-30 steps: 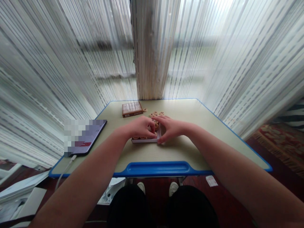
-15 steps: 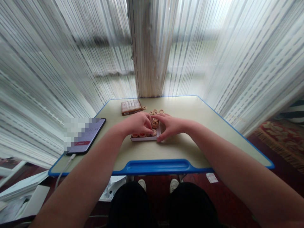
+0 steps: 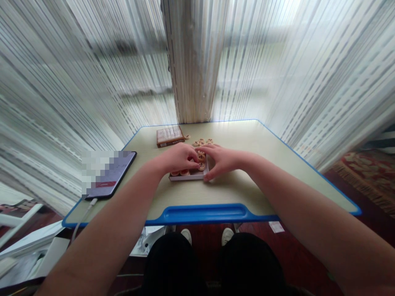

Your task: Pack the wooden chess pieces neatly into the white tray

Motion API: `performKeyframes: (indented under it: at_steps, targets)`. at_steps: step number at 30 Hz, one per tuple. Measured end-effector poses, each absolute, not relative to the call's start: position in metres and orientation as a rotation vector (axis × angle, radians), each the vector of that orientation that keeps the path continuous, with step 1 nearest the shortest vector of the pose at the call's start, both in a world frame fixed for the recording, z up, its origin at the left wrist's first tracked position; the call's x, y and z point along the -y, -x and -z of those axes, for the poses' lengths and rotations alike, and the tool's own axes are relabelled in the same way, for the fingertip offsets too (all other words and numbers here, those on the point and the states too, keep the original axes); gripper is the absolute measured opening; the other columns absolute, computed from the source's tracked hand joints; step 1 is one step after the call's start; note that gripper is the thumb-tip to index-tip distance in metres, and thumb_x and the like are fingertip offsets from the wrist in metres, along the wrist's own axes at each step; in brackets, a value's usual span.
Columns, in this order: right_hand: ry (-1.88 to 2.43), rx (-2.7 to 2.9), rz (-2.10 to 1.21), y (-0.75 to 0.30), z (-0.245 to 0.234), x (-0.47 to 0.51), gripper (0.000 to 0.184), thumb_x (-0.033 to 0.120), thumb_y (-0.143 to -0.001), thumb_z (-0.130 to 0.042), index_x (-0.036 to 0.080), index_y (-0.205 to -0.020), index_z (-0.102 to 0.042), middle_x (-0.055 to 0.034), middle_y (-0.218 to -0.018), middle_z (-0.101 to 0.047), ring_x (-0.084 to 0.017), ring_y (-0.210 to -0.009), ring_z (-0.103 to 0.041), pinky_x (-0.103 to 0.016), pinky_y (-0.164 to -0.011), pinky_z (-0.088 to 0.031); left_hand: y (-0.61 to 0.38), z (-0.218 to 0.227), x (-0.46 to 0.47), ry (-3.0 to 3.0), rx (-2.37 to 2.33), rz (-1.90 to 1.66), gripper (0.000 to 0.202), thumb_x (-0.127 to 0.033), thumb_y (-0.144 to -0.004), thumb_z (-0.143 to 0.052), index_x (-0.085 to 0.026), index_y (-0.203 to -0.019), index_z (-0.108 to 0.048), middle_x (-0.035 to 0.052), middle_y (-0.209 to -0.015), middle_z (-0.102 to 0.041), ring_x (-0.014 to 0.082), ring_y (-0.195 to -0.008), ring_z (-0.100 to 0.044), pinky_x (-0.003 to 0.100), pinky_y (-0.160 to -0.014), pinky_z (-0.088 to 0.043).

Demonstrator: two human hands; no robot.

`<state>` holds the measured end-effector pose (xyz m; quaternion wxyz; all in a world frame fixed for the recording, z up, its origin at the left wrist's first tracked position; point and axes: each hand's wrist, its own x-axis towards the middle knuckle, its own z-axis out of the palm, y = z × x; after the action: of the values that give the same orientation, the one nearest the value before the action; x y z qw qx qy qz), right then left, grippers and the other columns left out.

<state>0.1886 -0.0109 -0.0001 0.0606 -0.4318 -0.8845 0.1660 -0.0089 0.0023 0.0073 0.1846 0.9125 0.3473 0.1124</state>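
A shallow white tray (image 3: 187,178) lies in the middle of the beige table (image 3: 247,185) and holds round wooden chess pieces (image 3: 201,166) with red and black marks. My left hand (image 3: 179,159) rests curled over the tray's left half, its fingertips pressed down on pieces inside. My right hand (image 3: 220,161) cups the tray's right edge, thumb low at the corner and fingers bent over the pieces. Several more loose pieces (image 3: 202,142) lie just beyond the hands.
A brown box lid (image 3: 169,135) lies at the table's back. A phone (image 3: 108,174) on a white cable sits at the left edge. A blue groove (image 3: 205,213) runs along the front rim. Sheer curtains surround the table. My knees and shoes show below.
The view has shifted slightly, so the table sits a little higher in frame. My left fingertips have slid right onto the pieces by the tray's right side. Both hands stay on the tray.
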Motion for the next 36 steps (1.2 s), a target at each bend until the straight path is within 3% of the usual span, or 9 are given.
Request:
performKeyframes:
  at_steps: [8, 22, 32, 36]
  targets:
    - [1.329, 2.682, -0.503, -0.1881, -0.0018, 0.0126, 0.11, 0.06, -0.052, -0.074, 0.02, -0.144, -0.03, -0.0135, -0.148, -0.031, -0.033, -0.137, -0.026, -0.046, -0.111, -0.025, 0.0065, -0.0066, -0.003, -2.651, -0.988, -0.288, 0.021, -0.033, -0.074, -0.061, -0.015, -0.068, -0.071, 0.0027, -0.065, -0.066, 0.0114, -0.06, -0.058, 0.022, -0.06, -0.043]
    - [1.274, 2.664, -0.508, -0.1899, 0.0006, 0.0102, 0.107, 0.063, -0.05, -0.074, 0.025, -0.142, -0.035, -0.0108, -0.148, -0.034, -0.034, -0.137, -0.025, -0.049, -0.111, -0.024, 0.0112, -0.0088, 0.0027, -2.335, -1.023, -0.249, 0.025, -0.038, -0.073, -0.064, -0.014, -0.077, -0.07, 0.0021, -0.059, -0.064, 0.0082, -0.041, -0.053, 0.018, -0.036, -0.036]
    - [1.287, 2.667, -0.526, -0.1885, -0.0019, 0.0125, 0.106, 0.059, -0.051, -0.075, 0.02, -0.141, -0.036, -0.0126, -0.147, -0.033, -0.032, -0.137, -0.026, -0.046, -0.112, -0.024, 0.0087, -0.006, -0.0012, -2.437, -1.014, -0.219, 0.026, -0.039, -0.072, -0.065, -0.015, -0.072, -0.07, 0.002, -0.061, -0.065, 0.0093, -0.048, -0.055, 0.019, -0.044, -0.04]
    - [1.275, 2.665, -0.518, -0.1888, -0.0011, 0.0119, 0.104, 0.06, -0.051, -0.074, 0.024, -0.141, -0.037, -0.0108, -0.147, -0.034, -0.033, -0.136, -0.029, -0.047, -0.111, -0.026, 0.0088, -0.0059, -0.0018, -2.465, -1.001, -0.239, 0.024, -0.038, -0.072, -0.064, -0.015, -0.071, -0.07, 0.0019, -0.061, -0.065, 0.0098, -0.05, -0.056, 0.019, -0.047, -0.041]
